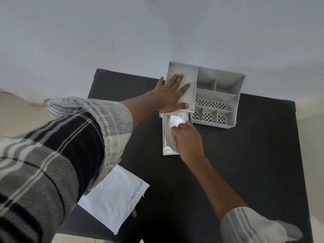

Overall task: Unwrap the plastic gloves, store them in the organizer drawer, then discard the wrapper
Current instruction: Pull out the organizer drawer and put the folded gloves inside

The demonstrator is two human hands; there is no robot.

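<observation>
A grey plastic organizer (pixel 228 95) with several compartments stands at the far edge of the black table (pixel 245 163). Its drawer (pixel 164 137) is pulled out toward me, and clear plastic gloves (pixel 172 120) lie crumpled inside it. My left hand (pixel 172 92) lies flat with straight fingers on the organizer's closed top panel. My right hand (pixel 187 139) reaches into the drawer, its fingers bent down onto the gloves; the fingertips are hidden. The white wrapper (pixel 114 197) lies flat on the table near me, partly under my left sleeve.
The organizer backs against a pale wall (pixel 157 32). Tiled floor shows to the left and right of the table. Bare black tabletop stretches to the right of the drawer and wrapper.
</observation>
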